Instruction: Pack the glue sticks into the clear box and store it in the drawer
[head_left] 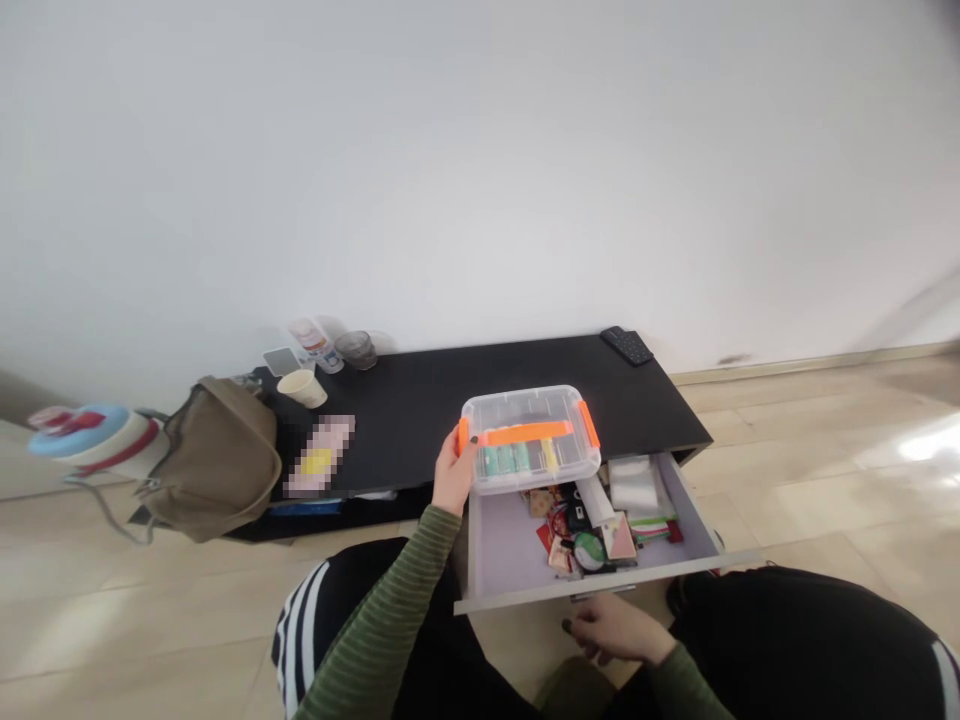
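My left hand (452,472) grips the left end of a clear plastic storage box (525,410), its thumb near the orange latch. The box has an orange handle (529,432) and holds green-and-white packs and a yellow item. It is over the dresser's front edge and the back of a pulled-out drawer (495,560). My right hand (619,630) is just in front of the drawer front, near its dark pull, fingers loosely curled and thumb apart, with nothing visible in it. In the drawer lie small cards, a round green-and-white item (589,550) and clear plastic bags (636,487).
On the black cabinet top (450,390) stand a paper cup (302,388), a glass (357,349), a spray can (319,345) and a black keyboard (628,346). At the left, a brown bag (221,460) sits beside a blue-lidded bottle (105,440). A pixelated pink item (330,440) lies near the front edge.
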